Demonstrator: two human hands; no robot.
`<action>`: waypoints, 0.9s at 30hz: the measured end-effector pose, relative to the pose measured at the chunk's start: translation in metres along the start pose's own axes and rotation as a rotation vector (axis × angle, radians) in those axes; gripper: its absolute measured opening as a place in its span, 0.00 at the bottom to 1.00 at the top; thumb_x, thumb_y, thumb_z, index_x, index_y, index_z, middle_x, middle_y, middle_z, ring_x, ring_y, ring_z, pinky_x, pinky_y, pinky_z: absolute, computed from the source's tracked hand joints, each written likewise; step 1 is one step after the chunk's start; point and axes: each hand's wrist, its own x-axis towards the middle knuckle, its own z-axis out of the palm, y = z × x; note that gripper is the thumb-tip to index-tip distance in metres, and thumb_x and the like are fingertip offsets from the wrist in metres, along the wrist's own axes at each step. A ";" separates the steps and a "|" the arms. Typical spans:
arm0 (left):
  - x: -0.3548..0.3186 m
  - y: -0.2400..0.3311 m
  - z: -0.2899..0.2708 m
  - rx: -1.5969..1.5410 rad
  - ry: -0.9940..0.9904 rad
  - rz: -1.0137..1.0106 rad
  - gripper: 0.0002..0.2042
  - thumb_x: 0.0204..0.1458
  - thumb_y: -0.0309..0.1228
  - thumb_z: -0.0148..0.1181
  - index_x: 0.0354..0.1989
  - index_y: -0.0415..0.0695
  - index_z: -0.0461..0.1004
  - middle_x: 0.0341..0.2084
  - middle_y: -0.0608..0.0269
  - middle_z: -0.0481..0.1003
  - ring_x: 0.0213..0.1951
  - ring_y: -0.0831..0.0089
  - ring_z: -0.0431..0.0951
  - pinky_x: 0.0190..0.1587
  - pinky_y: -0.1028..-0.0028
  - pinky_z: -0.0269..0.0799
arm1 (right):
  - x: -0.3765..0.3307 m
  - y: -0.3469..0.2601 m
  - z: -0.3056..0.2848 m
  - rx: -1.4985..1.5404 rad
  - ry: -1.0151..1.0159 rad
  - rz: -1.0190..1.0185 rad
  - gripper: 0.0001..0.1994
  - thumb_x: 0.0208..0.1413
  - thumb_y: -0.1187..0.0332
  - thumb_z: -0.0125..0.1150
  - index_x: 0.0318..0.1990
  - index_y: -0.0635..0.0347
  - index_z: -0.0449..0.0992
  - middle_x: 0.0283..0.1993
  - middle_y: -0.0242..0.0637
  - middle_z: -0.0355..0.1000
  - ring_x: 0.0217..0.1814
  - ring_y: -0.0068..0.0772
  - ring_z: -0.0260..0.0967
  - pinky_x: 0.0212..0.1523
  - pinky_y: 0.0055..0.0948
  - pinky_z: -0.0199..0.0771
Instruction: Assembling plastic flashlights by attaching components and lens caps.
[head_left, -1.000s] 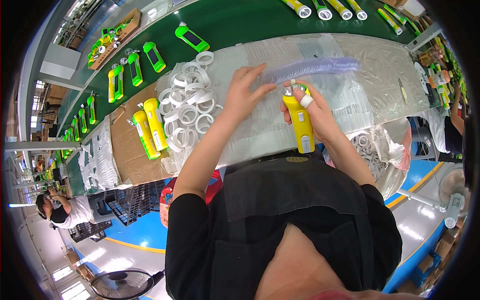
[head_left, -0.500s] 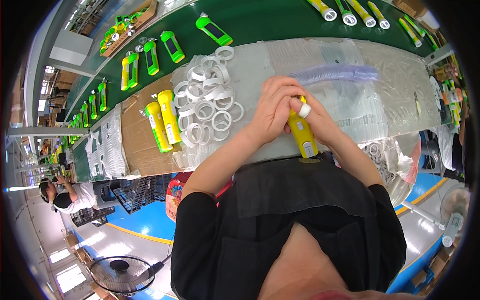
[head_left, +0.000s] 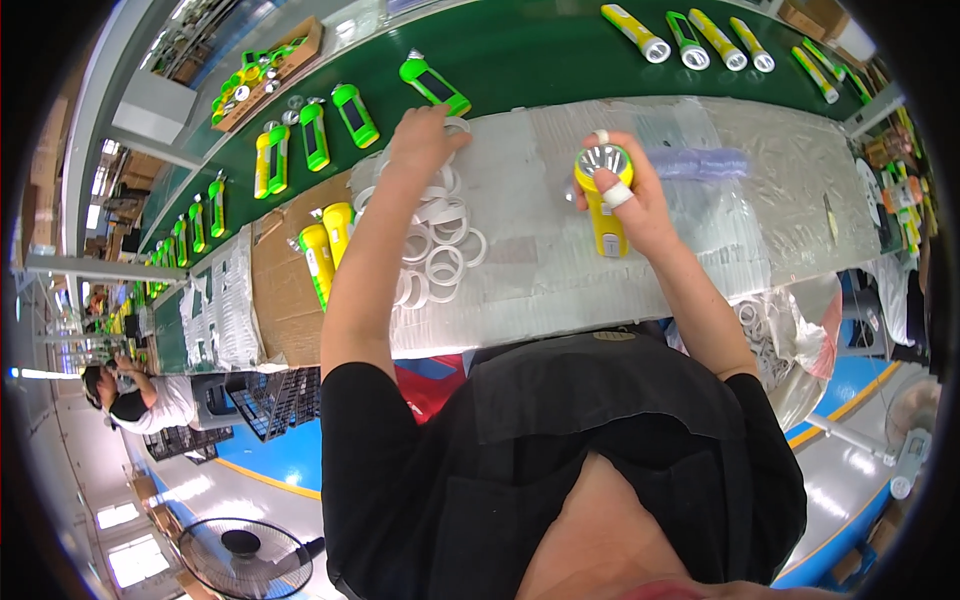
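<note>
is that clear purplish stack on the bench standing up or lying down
Lying down: the stack stretches sideways along the bench, partly hidden behind the right hand and yellow flashlight.

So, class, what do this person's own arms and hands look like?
Both arms wear short black sleeves. The right hand is gloveless, with white wraps on its thumb and another of its fingers. The left hand, also gloveless, shows none.

no legible text, no readable labels, brands or numbers; no signs legible

Yellow flashlight (head_left: 610,226), white rings (head_left: 444,262)
</note>
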 end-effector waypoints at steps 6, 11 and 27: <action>-0.042 0.083 -0.069 -1.492 0.070 0.138 0.17 0.54 0.26 0.62 0.53 0.41 0.71 0.43 0.58 0.74 0.47 0.69 0.76 0.43 0.70 0.77 | 0.001 -0.003 -0.004 -0.020 0.008 0.037 0.15 0.60 0.66 0.56 0.53 0.57 0.65 0.35 0.34 0.70 0.32 0.22 0.69 0.34 0.25 0.72; -0.069 0.128 -0.070 -1.039 0.296 0.521 0.11 0.44 0.29 0.72 0.36 0.44 0.79 0.45 0.59 0.72 0.46 0.67 0.76 0.45 0.71 0.75 | 0.002 -0.003 0.001 -0.006 0.007 -0.019 0.16 0.60 0.67 0.55 0.54 0.60 0.64 0.38 0.35 0.70 0.32 0.23 0.69 0.34 0.25 0.72; -0.068 0.149 -0.080 -0.702 0.234 0.652 0.18 0.42 0.36 0.73 0.42 0.47 0.78 0.40 0.60 0.71 0.44 0.61 0.73 0.43 0.66 0.72 | 0.004 -0.052 -0.064 -0.781 -0.153 -0.295 0.22 0.45 0.68 0.74 0.49 0.61 0.73 0.55 0.39 0.72 0.53 0.34 0.73 0.53 0.32 0.72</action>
